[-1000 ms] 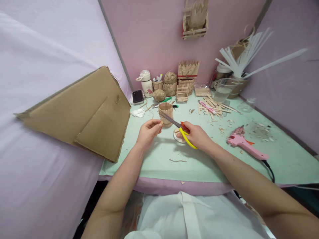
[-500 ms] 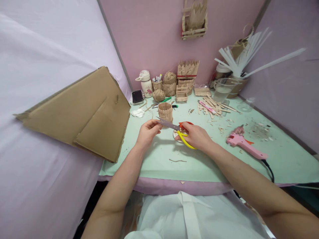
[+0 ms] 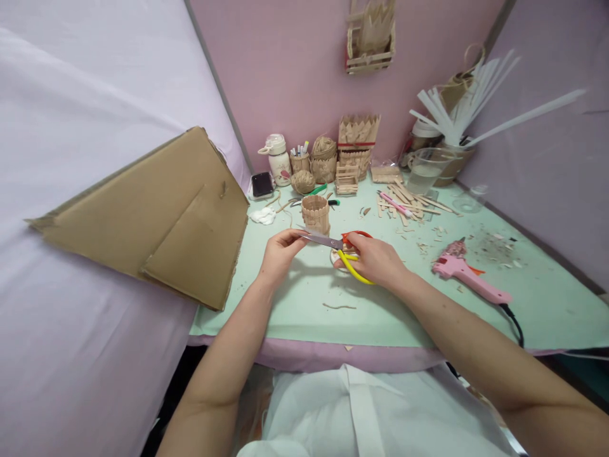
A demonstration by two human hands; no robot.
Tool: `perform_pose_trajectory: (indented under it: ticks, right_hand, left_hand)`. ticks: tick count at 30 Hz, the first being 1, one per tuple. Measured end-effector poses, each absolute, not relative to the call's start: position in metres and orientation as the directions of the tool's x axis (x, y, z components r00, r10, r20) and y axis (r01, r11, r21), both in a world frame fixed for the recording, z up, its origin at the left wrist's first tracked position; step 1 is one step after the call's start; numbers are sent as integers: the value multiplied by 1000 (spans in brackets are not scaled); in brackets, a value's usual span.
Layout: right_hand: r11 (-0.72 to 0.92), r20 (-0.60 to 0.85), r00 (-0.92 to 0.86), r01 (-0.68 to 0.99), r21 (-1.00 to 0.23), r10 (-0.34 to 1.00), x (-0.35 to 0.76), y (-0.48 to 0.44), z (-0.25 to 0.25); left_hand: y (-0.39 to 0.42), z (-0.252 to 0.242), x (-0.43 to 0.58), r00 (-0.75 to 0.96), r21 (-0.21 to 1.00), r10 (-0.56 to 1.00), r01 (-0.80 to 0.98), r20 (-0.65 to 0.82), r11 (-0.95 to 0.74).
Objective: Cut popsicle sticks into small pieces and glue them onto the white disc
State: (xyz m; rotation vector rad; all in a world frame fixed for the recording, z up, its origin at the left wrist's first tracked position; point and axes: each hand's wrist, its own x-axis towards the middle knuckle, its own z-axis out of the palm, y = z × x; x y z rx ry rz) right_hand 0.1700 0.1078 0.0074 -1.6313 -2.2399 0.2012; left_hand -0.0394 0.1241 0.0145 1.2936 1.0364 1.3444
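My right hand is closed on the handles of scissors with one red and one yellow loop. Their grey blades point left, slightly parted, with the tips at the fingers of my left hand. Those left fingers are pinched together; whatever they hold is too small to make out. Just behind the blades stands a small round cup made of wooden sticks. Beneath the scissors a round white disc shows in part. A short piece of twine lies nearer the table's front edge.
A pink glue gun with a black cord lies at right, near wood scraps. Behind it are loose wooden sticks, a pink cutter and a clear plastic cup. A large cardboard piece leans at left. Balls of twine sit at the back.
The scissor blades have closed a little at my left fingertips. Both hands stay almost in the same place.
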Motion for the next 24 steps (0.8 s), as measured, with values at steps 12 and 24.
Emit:
perform_pose_trajectory:
  ticks: [12, 24]
  right_hand:
    - [325, 203, -271, 891, -318, 941, 170, 107, 10]
    - [337, 191, -292, 897, -284, 937, 171, 106, 11]
  left_hand:
    - [125, 13, -42, 38, 977, 977, -48, 209, -207]
    - [126, 13, -44, 26, 977, 977, 17, 210, -211]
